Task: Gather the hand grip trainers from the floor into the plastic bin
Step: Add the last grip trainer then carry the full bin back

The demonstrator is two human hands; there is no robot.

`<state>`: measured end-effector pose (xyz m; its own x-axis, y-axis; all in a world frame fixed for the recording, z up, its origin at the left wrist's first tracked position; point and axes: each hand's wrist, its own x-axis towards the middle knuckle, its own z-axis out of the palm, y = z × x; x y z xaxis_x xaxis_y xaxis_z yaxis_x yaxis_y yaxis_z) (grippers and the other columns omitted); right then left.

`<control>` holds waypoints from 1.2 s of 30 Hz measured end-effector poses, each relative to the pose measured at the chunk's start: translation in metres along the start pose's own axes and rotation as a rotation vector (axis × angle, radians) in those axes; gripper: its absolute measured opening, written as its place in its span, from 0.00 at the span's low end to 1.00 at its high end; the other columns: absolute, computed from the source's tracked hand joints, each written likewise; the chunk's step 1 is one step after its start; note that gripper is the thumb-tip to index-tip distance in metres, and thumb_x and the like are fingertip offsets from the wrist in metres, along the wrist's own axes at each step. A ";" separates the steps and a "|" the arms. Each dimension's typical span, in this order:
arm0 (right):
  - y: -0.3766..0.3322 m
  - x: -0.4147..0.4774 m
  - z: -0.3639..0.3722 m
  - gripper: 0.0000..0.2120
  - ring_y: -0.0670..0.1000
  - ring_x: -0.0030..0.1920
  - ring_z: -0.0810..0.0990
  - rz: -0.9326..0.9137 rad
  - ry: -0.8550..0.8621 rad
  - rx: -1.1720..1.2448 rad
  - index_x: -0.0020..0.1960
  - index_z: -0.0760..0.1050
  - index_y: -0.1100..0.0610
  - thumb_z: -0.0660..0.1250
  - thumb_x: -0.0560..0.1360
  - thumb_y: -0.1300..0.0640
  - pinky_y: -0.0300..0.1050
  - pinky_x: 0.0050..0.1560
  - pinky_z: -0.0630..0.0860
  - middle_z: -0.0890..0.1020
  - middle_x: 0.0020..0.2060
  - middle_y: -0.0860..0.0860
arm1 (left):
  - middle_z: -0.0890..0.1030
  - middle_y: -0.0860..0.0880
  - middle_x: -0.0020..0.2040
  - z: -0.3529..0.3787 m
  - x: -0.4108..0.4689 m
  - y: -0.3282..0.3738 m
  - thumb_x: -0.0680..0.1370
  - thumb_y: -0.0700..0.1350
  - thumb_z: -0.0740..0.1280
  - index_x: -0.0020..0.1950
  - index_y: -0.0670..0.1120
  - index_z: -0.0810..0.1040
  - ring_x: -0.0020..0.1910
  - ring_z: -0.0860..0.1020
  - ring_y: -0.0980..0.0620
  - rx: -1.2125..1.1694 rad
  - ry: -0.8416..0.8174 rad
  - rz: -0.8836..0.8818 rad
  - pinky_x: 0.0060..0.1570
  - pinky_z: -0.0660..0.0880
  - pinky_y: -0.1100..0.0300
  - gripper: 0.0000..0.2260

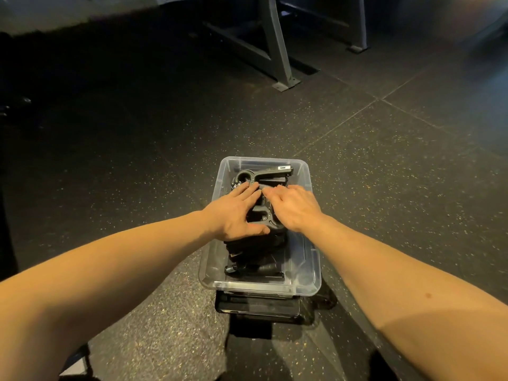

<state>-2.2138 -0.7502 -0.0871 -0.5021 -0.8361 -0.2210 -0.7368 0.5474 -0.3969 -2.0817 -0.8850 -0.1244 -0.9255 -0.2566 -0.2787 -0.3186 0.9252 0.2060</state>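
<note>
A clear plastic bin [305,273] stands on the dark speckled floor in front of me. Several black hand grip trainers [255,259] lie stacked inside it. One trainer [270,173] lies across the far end with its ring to the left. My left hand [233,213] rests flat on the top of the stack, fingers straight and thumb against a trainer's ring [264,217]. My right hand [295,206] lies beside it on the same stack, fingers extended toward the left hand's fingertips. Both hands cover the middle of the pile.
A grey metal machine frame [277,50] with a bolted foot stands on the floor beyond the bin. A dark flat object [258,306] lies under the bin's near end. Rubber floor tiles spread to both sides.
</note>
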 end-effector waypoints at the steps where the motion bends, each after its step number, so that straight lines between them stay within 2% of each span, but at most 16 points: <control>1: -0.003 0.001 -0.002 0.25 0.59 0.66 0.73 0.016 -0.006 0.005 0.69 0.73 0.51 0.43 0.85 0.44 0.58 0.66 0.67 0.80 0.61 0.55 | 0.41 0.51 0.82 -0.001 0.000 -0.001 0.73 0.75 0.55 0.82 0.50 0.41 0.80 0.39 0.52 -0.007 -0.009 -0.009 0.79 0.44 0.53 0.47; 4: -0.008 0.012 -0.001 0.29 0.60 0.63 0.76 0.085 -0.049 0.009 0.68 0.75 0.52 0.41 0.84 0.41 0.57 0.64 0.68 0.81 0.59 0.56 | 0.41 0.51 0.82 -0.004 0.005 -0.003 0.72 0.76 0.53 0.82 0.49 0.42 0.80 0.40 0.52 -0.009 -0.041 -0.037 0.79 0.45 0.51 0.48; 7: -0.008 0.020 -0.005 0.36 0.60 0.58 0.79 0.177 -0.078 0.145 0.61 0.80 0.57 0.44 0.81 0.34 0.54 0.61 0.72 0.83 0.54 0.58 | 0.43 0.49 0.82 -0.003 0.004 -0.005 0.71 0.78 0.46 0.82 0.47 0.46 0.81 0.42 0.50 0.113 -0.017 -0.021 0.79 0.43 0.48 0.49; 9: -0.008 0.019 -0.009 0.35 0.60 0.63 0.77 0.173 -0.128 0.243 0.67 0.78 0.56 0.46 0.81 0.33 0.51 0.62 0.71 0.81 0.61 0.58 | 0.44 0.49 0.82 -0.005 0.000 -0.007 0.72 0.77 0.44 0.82 0.47 0.46 0.81 0.43 0.50 0.173 -0.015 -0.019 0.79 0.40 0.47 0.48; 11: -0.006 0.011 -0.012 0.28 0.58 0.68 0.74 0.107 -0.143 0.307 0.72 0.74 0.52 0.48 0.83 0.37 0.50 0.65 0.68 0.77 0.67 0.55 | 0.45 0.48 0.82 -0.007 -0.002 -0.007 0.72 0.77 0.45 0.82 0.47 0.46 0.81 0.44 0.50 0.178 -0.009 -0.025 0.79 0.40 0.47 0.48; 12: -0.003 0.007 -0.011 0.25 0.58 0.67 0.75 0.077 -0.109 0.325 0.68 0.76 0.51 0.49 0.84 0.40 0.50 0.63 0.69 0.79 0.65 0.54 | 0.45 0.48 0.82 -0.007 -0.003 -0.006 0.71 0.78 0.45 0.82 0.47 0.47 0.81 0.44 0.50 0.169 -0.005 -0.031 0.79 0.40 0.47 0.49; 14: 0.007 -0.001 -0.006 0.18 0.58 0.58 0.78 0.068 -0.005 0.364 0.54 0.80 0.50 0.52 0.84 0.46 0.50 0.56 0.73 0.83 0.53 0.51 | 0.47 0.47 0.82 -0.005 -0.005 -0.003 0.71 0.78 0.45 0.82 0.47 0.48 0.81 0.46 0.50 0.140 0.010 -0.047 0.79 0.40 0.48 0.49; 15: 0.012 -0.004 -0.005 0.16 0.57 0.57 0.79 0.084 0.035 0.373 0.55 0.79 0.50 0.53 0.84 0.49 0.50 0.56 0.74 0.83 0.53 0.51 | 0.47 0.47 0.82 -0.003 -0.007 -0.003 0.71 0.79 0.46 0.82 0.47 0.49 0.81 0.46 0.50 0.128 0.027 -0.050 0.79 0.40 0.48 0.49; 17: 0.023 -0.013 -0.004 0.19 0.55 0.63 0.78 0.107 0.071 0.351 0.67 0.77 0.50 0.55 0.80 0.56 0.50 0.63 0.75 0.81 0.63 0.51 | 0.50 0.47 0.82 0.000 -0.014 -0.003 0.71 0.79 0.47 0.82 0.47 0.51 0.81 0.49 0.49 0.114 0.076 -0.035 0.79 0.42 0.47 0.49; 20: 0.030 -0.030 -0.006 0.24 0.54 0.64 0.78 0.073 0.087 0.301 0.72 0.74 0.51 0.57 0.77 0.62 0.50 0.65 0.75 0.80 0.65 0.52 | 0.53 0.47 0.82 0.003 -0.028 -0.006 0.73 0.77 0.50 0.82 0.47 0.53 0.80 0.52 0.48 0.130 0.158 0.002 0.79 0.45 0.48 0.47; 25: 0.028 -0.043 -0.002 0.22 0.53 0.58 0.81 0.025 0.103 0.266 0.72 0.74 0.52 0.59 0.79 0.63 0.45 0.58 0.76 0.81 0.63 0.52 | 0.54 0.47 0.82 0.001 -0.046 -0.005 0.76 0.71 0.56 0.82 0.47 0.54 0.80 0.54 0.47 0.129 0.202 0.005 0.79 0.49 0.50 0.42; 29: 0.030 -0.042 -0.003 0.21 0.50 0.54 0.81 0.073 0.186 0.380 0.68 0.77 0.52 0.58 0.79 0.63 0.46 0.57 0.79 0.81 0.62 0.50 | 0.64 0.46 0.78 -0.012 -0.043 0.007 0.77 0.66 0.58 0.78 0.46 0.63 0.75 0.64 0.45 0.061 0.256 0.025 0.75 0.58 0.50 0.35; 32: 0.035 -0.047 -0.004 0.18 0.47 0.54 0.81 0.108 0.230 0.487 0.63 0.81 0.51 0.59 0.78 0.63 0.46 0.60 0.78 0.83 0.57 0.47 | 0.70 0.47 0.74 -0.017 -0.036 0.026 0.75 0.61 0.63 0.74 0.46 0.69 0.71 0.69 0.46 -0.040 0.271 0.035 0.72 0.64 0.51 0.32; 36: 0.060 -0.060 -0.010 0.16 0.46 0.53 0.83 0.192 0.292 0.615 0.52 0.82 0.45 0.63 0.77 0.64 0.47 0.60 0.79 0.85 0.50 0.44 | 0.72 0.48 0.73 -0.017 -0.023 0.051 0.75 0.55 0.67 0.74 0.47 0.70 0.72 0.68 0.47 -0.134 0.301 0.082 0.73 0.64 0.49 0.29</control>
<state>-2.2323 -0.6664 -0.0889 -0.7617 -0.6360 -0.1240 -0.2766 0.4922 -0.8253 -2.0796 -0.8368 -0.0917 -0.9618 -0.2722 0.0294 -0.2460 0.9064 0.3435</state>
